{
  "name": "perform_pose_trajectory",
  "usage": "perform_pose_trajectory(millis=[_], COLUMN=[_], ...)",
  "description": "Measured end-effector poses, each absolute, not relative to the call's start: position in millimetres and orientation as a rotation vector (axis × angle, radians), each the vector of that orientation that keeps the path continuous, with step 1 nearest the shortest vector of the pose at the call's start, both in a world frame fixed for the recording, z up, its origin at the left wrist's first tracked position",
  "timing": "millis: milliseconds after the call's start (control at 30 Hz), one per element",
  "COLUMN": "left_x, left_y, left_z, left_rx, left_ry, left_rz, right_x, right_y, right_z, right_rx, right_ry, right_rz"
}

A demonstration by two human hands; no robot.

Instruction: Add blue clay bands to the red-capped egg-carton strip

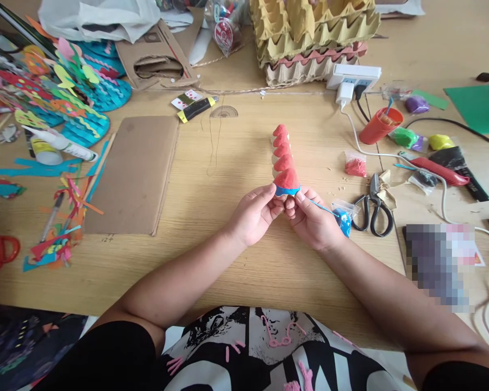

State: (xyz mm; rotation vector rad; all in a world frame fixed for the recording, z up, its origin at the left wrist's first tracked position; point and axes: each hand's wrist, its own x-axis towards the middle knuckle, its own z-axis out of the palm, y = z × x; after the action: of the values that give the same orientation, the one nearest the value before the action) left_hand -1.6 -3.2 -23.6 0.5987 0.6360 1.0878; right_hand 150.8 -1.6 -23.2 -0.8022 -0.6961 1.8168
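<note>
Well in from the near edge of the tabletop point(212, 266), the left hand point(251, 217) and right hand point(315, 220) pinch the blue-banded near end of a row of red humps point(284, 162) between thumbs and fingers. A thin blue strip point(320, 205) stretches from the right hand toward a blue-filled bag point(344, 221) beside scissors point(374, 202).

Brown cardboard point(130, 174) and a protractor point(224, 112) lie on the wooden table point(204, 212)

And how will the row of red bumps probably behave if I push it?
Probably light and easily dented: the row of red bumps resembles the egg trays in shape. It seems unlikely to roll, being long and uneven.
</note>
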Motion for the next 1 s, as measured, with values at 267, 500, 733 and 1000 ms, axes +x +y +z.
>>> perform_pose_trajectory(millis=[267,500,733,1000], left_x=[-4.6,-13.1,-14.7,-9.7], left_y=[-12.2,-20.8,-13.5,-15.5], left_z=[-26.7,-32.2,-39.4,-37.4], left_rx=[1.058,1.839,1.855,1.608], left_ry=[1.247,1.045,1.134,1.244], left_rz=[1.619,1.599,1.649,1.594], right_x=[150.3,150.7,152.1,152.1], right_y=[-1.9,-1.6,-1.3,-0.3], right_z=[-24.2,-23.5,-25.6,-24.9], right_rx=[-0.828,-0.801,-0.812,-0.808], right_ry=[-0.669,-0.653,-0.649,-0.665], right_rz=[1.822,1.825,1.803,1.792])
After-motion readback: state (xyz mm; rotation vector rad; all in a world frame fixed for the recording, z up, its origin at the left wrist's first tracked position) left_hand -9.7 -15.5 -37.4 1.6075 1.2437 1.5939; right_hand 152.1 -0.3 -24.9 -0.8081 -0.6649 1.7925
